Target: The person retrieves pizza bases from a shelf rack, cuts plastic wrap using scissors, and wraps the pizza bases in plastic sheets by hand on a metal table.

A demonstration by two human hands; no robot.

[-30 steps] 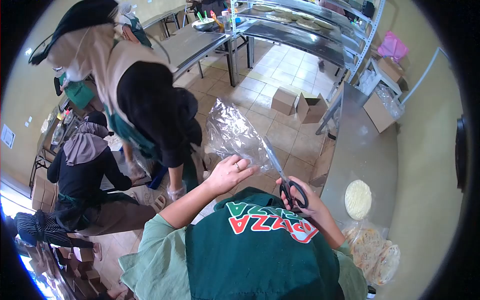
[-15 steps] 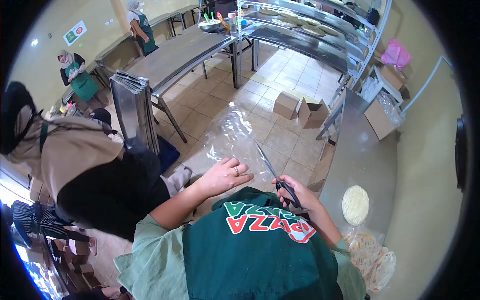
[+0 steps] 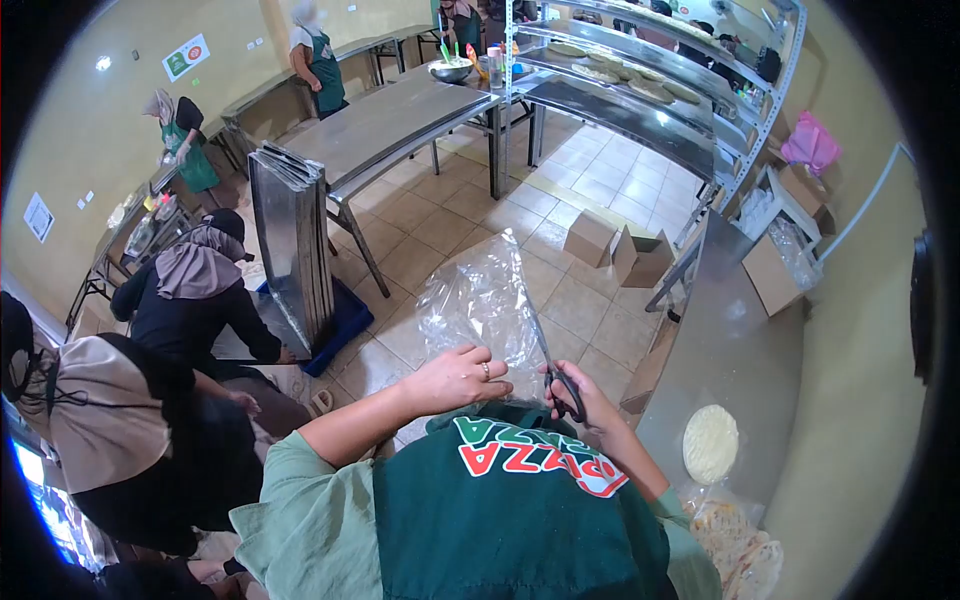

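Observation:
In the head view, a clear plastic bag [image 3: 470, 305] hangs in front of my apron, its upper corner pointing away from me. My left hand [image 3: 458, 380] is closed on its near part, fingers bent over the film. My right hand [image 3: 592, 402] grips black-handled scissors [image 3: 570, 392], whose long blades lie along the bag's right edge. Whether the blades are parted, I cannot make out. To the right, a pale round pizza base [image 3: 711, 444] lies on a metal table [image 3: 690, 340]. Nearer me are bagged pizza bases [image 3: 738, 550], partly cut off by my sleeve.
Upright metal trays [image 3: 290, 250] stand in a blue crate [image 3: 340, 335] at left, where a co-worker [image 3: 200, 290] bends down. Another person [image 3: 110, 420] is close on my left. Ahead are a long table [image 3: 400, 125], a rack [image 3: 640, 110] with bases, and cardboard boxes [image 3: 640, 258].
My view has shifted, and the room's far side sits lower and further right. The nearby co-worker has moved left, exposing the person bending by the trays. Both hands keep their hold.

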